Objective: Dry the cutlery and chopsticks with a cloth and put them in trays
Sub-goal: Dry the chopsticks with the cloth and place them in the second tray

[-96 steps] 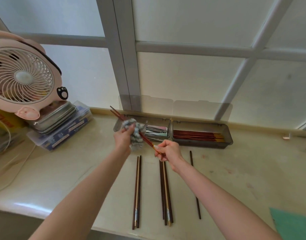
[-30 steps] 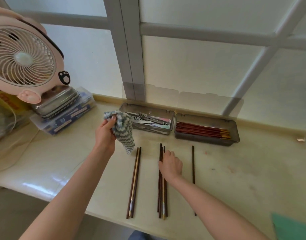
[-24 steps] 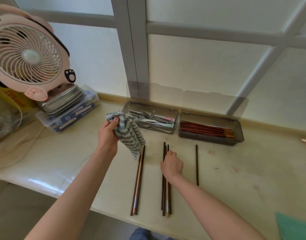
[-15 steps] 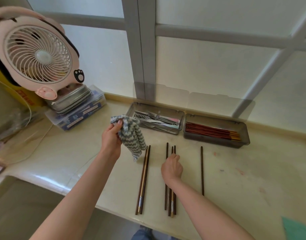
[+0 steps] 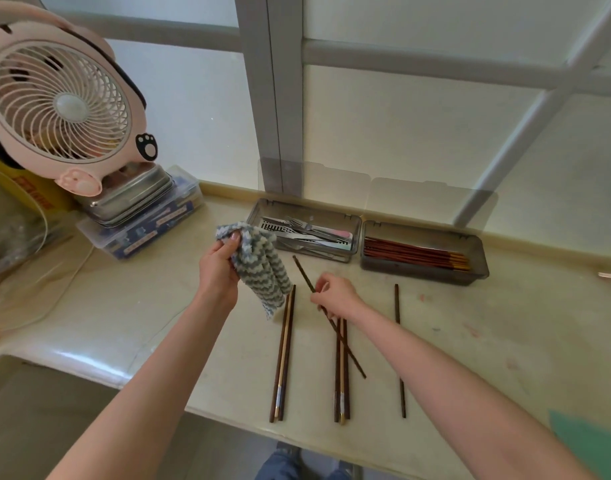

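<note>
The left hand [image 5: 217,268] holds a blue-and-white zigzag cloth [image 5: 262,268] above the counter [image 5: 151,306]. Its thumb and fingers are clamped on the bunched top, so the rest hangs free as a loose fold, ready to wrap a stick. The right hand [image 5: 335,294] pinches one dark chopstick [image 5: 353,356] partway along its length, fingers closed on it and its far tip angled toward the cloth. Whether its near end rests on the counter is unclear. It crosses a small bundle of chopsticks [image 5: 342,375] lying side by side. A pair [image 5: 284,355] lies just to the left and a single chopstick [image 5: 400,348] well to the right, all set apart, probably awaiting drying. At the back, the chopstick tray [image 5: 418,274] already holds red ones, beside the cutlery tray [image 5: 257,216] of metal cutlery. Wiping the held stick likely comes next.
</note>
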